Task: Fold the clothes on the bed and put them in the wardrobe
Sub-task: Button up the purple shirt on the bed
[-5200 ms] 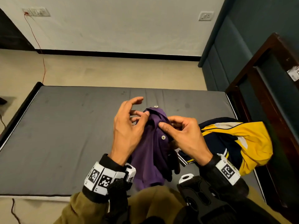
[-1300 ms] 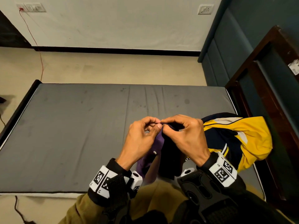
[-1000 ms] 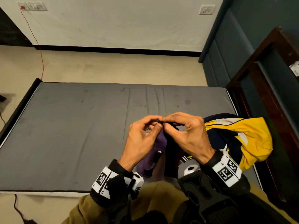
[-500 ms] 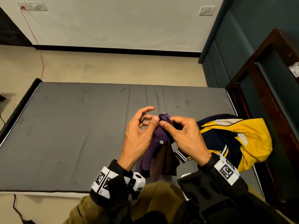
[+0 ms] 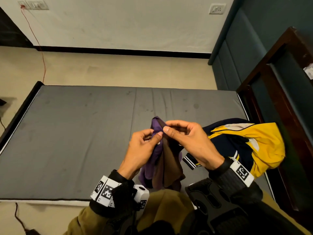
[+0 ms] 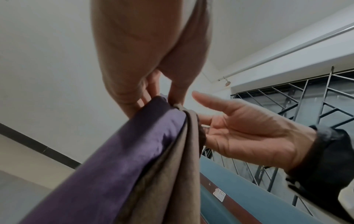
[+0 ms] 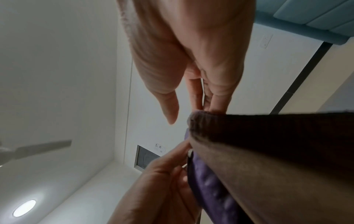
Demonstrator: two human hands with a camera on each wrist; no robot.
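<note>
- Head view: purple buttoned shirt with brown lining (image 5: 162, 156), held up over the near edge of the grey mattress bed (image 5: 76, 141), its lower part hanging toward the person's lap. Left hand (image 5: 141, 150) pinches the purple placket between thumb and curled fingers; right hand (image 5: 189, 141) pinches the top edge, fingers curled. Crumpled yellow-and-navy jacket (image 5: 245, 143) lies just beside, on the bed's right side, unfolded. No wardrobe clearly identifiable; dark wooden frame (image 5: 288, 82) at right.
- Left wrist view: left fingertips (image 6: 145, 97) narrow, clamped on the fabric's top corner (image 6: 153, 128); the right hand (image 6: 249, 136) shows its palm, fingers loosely curved against the brown edge.
- Right wrist view: right fingers (image 7: 206, 97) close on the brown fold (image 7: 268, 136); the left hand (image 7: 164, 174) grips the purple side.
- Risk, judged: both holds are small fingertip pinches; slack cloth may slip, or the layers misalign, giving a crooked fold.
</note>
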